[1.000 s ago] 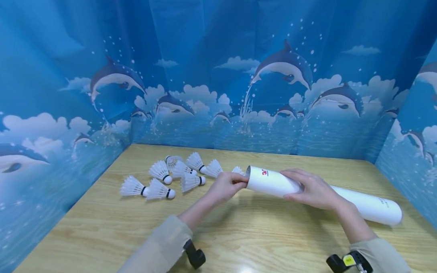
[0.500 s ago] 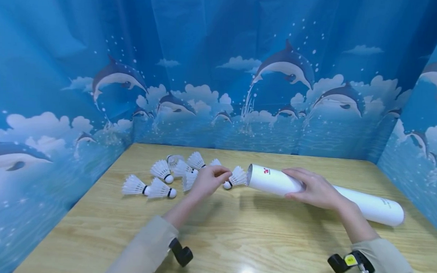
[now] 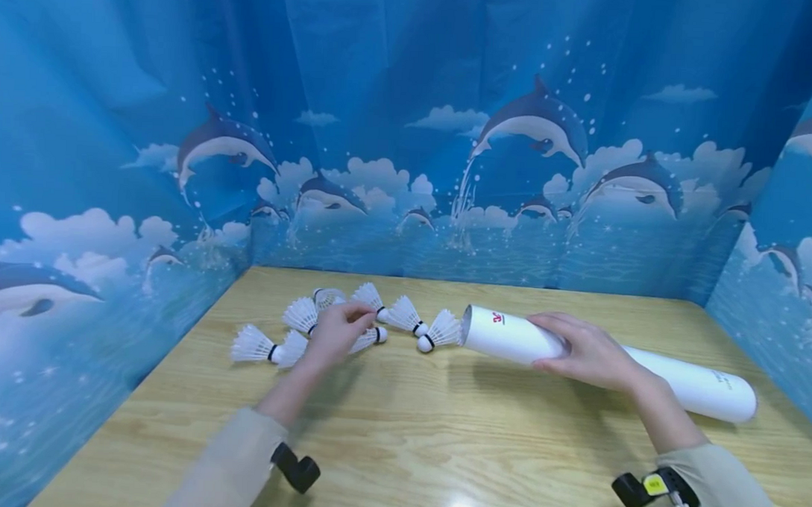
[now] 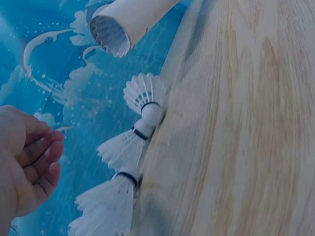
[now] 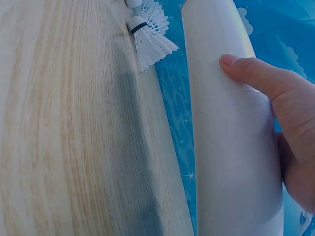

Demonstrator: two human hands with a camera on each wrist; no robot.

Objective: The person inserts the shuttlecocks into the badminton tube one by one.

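A long white tube (image 3: 677,378) lies on the wooden table (image 3: 440,441), its open mouth to the left. My right hand (image 3: 587,353) grips the tube near that mouth, and the thumb (image 5: 246,69) lies across the tube (image 5: 231,147). White feathers show inside the tube's mouth (image 4: 110,34). My left hand (image 3: 339,329) hovers over a cluster of several white shuttlecocks (image 3: 299,313), its fingers (image 4: 42,162) loosely curled and holding nothing. One shuttlecock (image 3: 440,331) lies just outside the tube's mouth. Another shuttlecock (image 3: 404,314) lies next to it.
Blue dolphin-print walls (image 3: 409,171) close in the table on the left, back and right. The shuttlecocks (image 4: 123,147) lie at the back left. Bare wood (image 5: 64,123) runs along the front. Black wrist-camera mounts (image 3: 298,470) show at both sleeves.
My left hand has left the tube's mouth and moved left to the shuttlecock cluster. The right hand and the tube have stayed in place.
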